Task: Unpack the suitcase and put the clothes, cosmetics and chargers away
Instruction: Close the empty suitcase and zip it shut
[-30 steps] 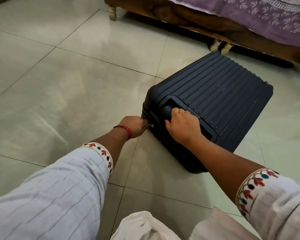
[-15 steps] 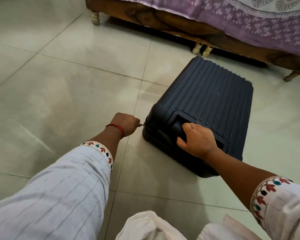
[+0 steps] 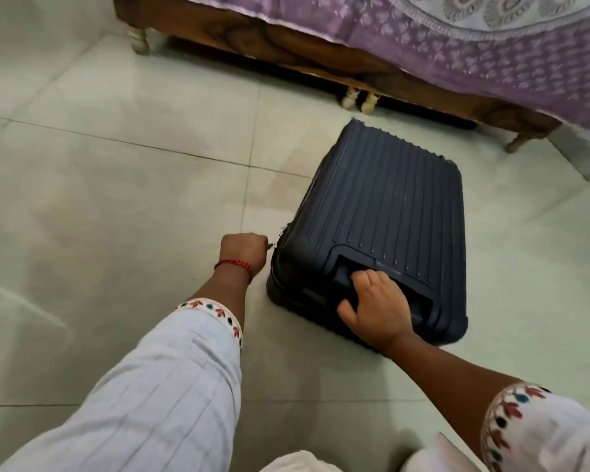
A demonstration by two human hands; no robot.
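Suitcase (image 3: pixel 385 206) lies flat on the floor (image 3: pixel 116 199) near the bed (image 3: pixel 286 52), still shut. Left hand (image 3: pixel 244 253) fingers pinch the zip pull (image 3: pixel 270 246), which has slid from the near end round to the left corner. Right hand (image 3: pixel 375 308) fingers curl on the handle (image 3: pixel 346 270). Opening has begun.

Floor (image 3: pixel 116 206): large glossy tiles, pale grey-green, separated by thin dark grout lines (image 3: pixel 116 142). Diffuse light produces soft, pale reflections across the tile surface. Bed (image 3: pixel 286 46): dark brown wooden frame with visible grain, positioned along the top of the view. Bedspread (image 3: pixel 457 39): purple with a white printed pattern, overhanging the frame's upper edge. Supports: one pale turned leg (image 3: pixel 139 40) at the left corner, a pair of turned legs (image 3: pixel 360 98) side by side near mid-frame. Dark shadow lies beneath the frame.
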